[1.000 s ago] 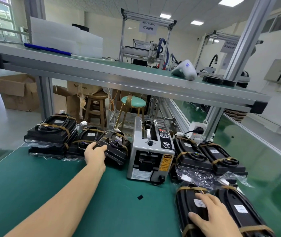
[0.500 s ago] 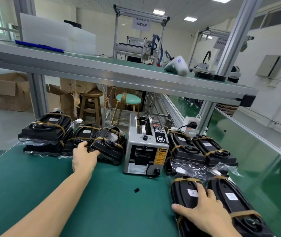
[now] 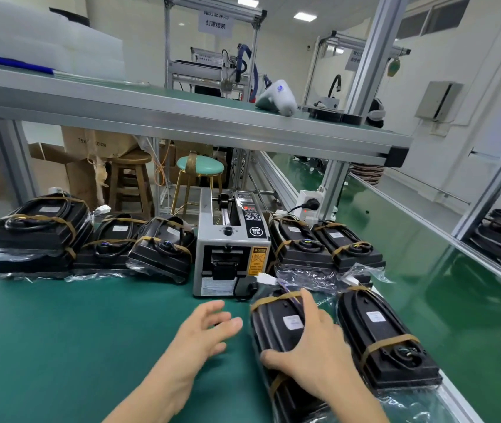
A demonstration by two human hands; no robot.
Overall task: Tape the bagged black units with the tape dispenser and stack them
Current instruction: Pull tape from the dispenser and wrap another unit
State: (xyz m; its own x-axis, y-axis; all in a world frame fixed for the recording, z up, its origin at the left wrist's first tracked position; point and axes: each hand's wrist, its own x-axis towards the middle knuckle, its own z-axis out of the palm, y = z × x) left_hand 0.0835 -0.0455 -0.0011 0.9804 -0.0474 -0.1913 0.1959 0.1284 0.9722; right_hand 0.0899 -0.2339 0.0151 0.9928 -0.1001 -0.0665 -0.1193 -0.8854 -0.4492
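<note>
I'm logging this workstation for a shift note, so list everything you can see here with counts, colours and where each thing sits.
Bagged black units bound with tan bands: at least nine; a group left of the dispenser, a group right of it, two nearest the person.
Grey boxy tape dispenser with a yellow caution label: one, mid-bench at the back.
Green bench mat: one, under everything.
Aluminium upper shelf with a green top: one, above the bench.
White handheld device: one, on the upper shelf.
Brown wooden stool: one, behind the bench.
Teal-cushioned stool with gold legs: one, beside the wooden one.
Brown cardboard boxes: several, on the floor behind.
White power socket with a black plug: one, right of the dispenser.
Left hand: open, above the mat.
Right hand: gripping the nearest unit.
</note>
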